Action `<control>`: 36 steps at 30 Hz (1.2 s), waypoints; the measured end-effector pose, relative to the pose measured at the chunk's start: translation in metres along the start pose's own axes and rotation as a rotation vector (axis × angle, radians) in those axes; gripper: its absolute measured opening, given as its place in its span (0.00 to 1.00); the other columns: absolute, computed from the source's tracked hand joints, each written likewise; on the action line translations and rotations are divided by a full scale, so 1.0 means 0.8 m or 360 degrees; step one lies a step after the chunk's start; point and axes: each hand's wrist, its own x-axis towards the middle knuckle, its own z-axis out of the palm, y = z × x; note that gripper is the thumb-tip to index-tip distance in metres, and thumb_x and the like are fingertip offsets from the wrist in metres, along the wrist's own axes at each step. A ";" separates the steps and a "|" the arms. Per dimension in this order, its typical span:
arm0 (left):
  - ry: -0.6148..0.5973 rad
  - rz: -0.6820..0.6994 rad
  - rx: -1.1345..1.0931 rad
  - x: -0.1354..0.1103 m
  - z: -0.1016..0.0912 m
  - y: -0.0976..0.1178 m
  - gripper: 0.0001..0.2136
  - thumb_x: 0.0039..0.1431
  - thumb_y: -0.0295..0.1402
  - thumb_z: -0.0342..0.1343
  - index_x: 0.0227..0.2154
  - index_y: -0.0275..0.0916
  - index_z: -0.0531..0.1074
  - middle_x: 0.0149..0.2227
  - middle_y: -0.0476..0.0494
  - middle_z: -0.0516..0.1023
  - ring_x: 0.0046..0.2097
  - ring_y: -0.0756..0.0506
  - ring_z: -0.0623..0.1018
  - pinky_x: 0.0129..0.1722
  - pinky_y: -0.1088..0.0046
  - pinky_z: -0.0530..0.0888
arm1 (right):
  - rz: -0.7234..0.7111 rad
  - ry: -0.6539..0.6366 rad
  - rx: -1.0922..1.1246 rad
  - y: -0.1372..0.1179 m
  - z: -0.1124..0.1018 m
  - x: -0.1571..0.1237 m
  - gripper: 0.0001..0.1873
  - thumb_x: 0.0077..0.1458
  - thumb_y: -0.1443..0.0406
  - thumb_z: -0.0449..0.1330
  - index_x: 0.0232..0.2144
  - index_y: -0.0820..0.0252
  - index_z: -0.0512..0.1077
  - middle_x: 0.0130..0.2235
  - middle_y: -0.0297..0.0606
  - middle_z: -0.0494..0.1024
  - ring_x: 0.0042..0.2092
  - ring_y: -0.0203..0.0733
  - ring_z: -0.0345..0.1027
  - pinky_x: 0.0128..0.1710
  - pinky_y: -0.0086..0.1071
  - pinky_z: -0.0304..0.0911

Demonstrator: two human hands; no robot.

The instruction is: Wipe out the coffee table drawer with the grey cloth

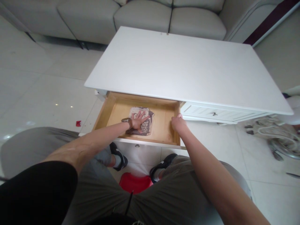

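A wooden drawer stands pulled out from a white low table. Inside it lies a folded patterned cloth, brown and cream. My left hand, with a watch on the wrist, rests flat on the cloth with fingers spread. My right hand is at the drawer's right side wall, fingers curled over its edge; the fingertips are hidden.
A second, shut drawer front with a small knob is to the right. A grey sofa stands behind the table. A red stool shows between my legs. Metal parts and cables lie on the tiled floor at right.
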 end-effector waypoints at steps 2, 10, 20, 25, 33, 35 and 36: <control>0.0002 0.0047 -0.0011 0.015 -0.001 0.028 0.68 0.36 0.45 0.77 0.76 0.53 0.37 0.76 0.32 0.22 0.74 0.21 0.26 0.64 0.23 0.36 | -0.0013 0.0006 0.0007 0.000 0.000 -0.001 0.28 0.67 0.76 0.41 0.65 0.69 0.67 0.65 0.68 0.60 0.57 0.50 0.76 0.52 0.36 0.71; 0.0029 0.0320 -0.0055 0.066 0.021 0.177 0.60 0.42 0.45 0.74 0.75 0.56 0.45 0.77 0.37 0.26 0.75 0.26 0.26 0.65 0.27 0.30 | -0.0042 0.0044 0.0035 0.000 0.001 -0.001 0.26 0.71 0.70 0.44 0.66 0.68 0.65 0.65 0.68 0.61 0.58 0.52 0.75 0.53 0.37 0.71; 0.0127 0.0445 -0.0120 0.065 0.022 0.184 0.68 0.38 0.48 0.72 0.76 0.46 0.33 0.78 0.33 0.27 0.76 0.26 0.28 0.65 0.26 0.29 | -0.0026 0.0022 0.0147 0.000 0.002 0.007 0.26 0.70 0.66 0.49 0.66 0.66 0.64 0.65 0.67 0.60 0.62 0.58 0.70 0.54 0.42 0.70; 0.0289 0.0452 -0.0223 0.066 0.016 0.183 0.69 0.37 0.47 0.72 0.76 0.42 0.31 0.78 0.33 0.33 0.76 0.27 0.33 0.68 0.30 0.30 | -0.0034 0.0020 0.0177 0.002 -0.001 0.005 0.26 0.69 0.66 0.49 0.66 0.66 0.63 0.65 0.65 0.61 0.61 0.57 0.71 0.55 0.41 0.69; 0.0759 0.0174 -0.0293 0.066 0.005 0.177 0.52 0.49 0.51 0.65 0.73 0.33 0.50 0.75 0.25 0.50 0.75 0.27 0.47 0.73 0.41 0.38 | -0.0137 -0.0091 0.0132 0.009 -0.019 0.007 0.28 0.68 0.65 0.53 0.68 0.67 0.62 0.62 0.65 0.67 0.62 0.55 0.70 0.58 0.39 0.66; 0.0761 0.0099 -0.0262 0.067 0.004 0.173 0.53 0.48 0.52 0.65 0.72 0.35 0.52 0.75 0.25 0.49 0.75 0.26 0.46 0.72 0.39 0.38 | -0.0153 -0.0117 0.0116 0.009 -0.025 0.005 0.31 0.67 0.64 0.56 0.69 0.66 0.61 0.63 0.65 0.68 0.62 0.55 0.70 0.58 0.39 0.67; 0.0720 0.0095 -0.0240 0.068 0.004 0.171 0.55 0.45 0.52 0.67 0.73 0.36 0.51 0.76 0.26 0.48 0.75 0.25 0.44 0.72 0.38 0.38 | -0.0155 -0.0119 0.0114 0.008 -0.027 0.003 0.32 0.66 0.63 0.58 0.69 0.66 0.60 0.63 0.65 0.68 0.62 0.56 0.70 0.58 0.40 0.67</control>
